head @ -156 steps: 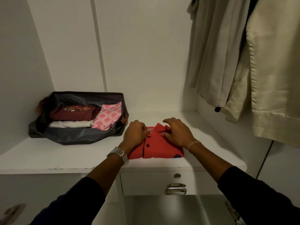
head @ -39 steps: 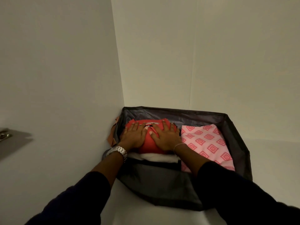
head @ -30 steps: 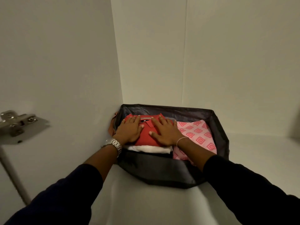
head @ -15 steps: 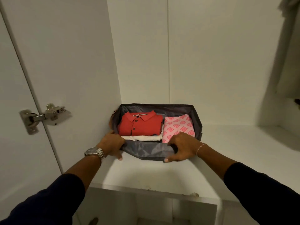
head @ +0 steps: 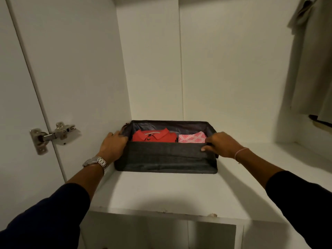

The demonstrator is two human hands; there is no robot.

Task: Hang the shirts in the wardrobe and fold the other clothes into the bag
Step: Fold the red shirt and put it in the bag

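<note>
A dark grey fabric bag (head: 167, 157) stands on the white wardrobe shelf (head: 179, 193), pushed into the back left corner. Inside it lie a folded red polo shirt (head: 154, 136) on the left and a folded pink patterned cloth (head: 193, 137) on the right. My left hand (head: 113, 145) rests against the bag's left end, fingers at its top corner. My right hand (head: 221, 144) pinches the front wall's upper edge at the right corner. The front wall stands upright and hides the lower part of the clothes.
A metal door hinge (head: 52, 135) sticks out on the left wardrobe wall beside my left wrist. Beige garments (head: 312, 56) hang at the far right. The shelf's front edge (head: 161, 214) is chipped, with open compartments below it.
Both hands came off the red polo shirt, took the bag's sagging front wall and drew it upright. My hands moved apart to the bag's two ends. The camera drew back.
</note>
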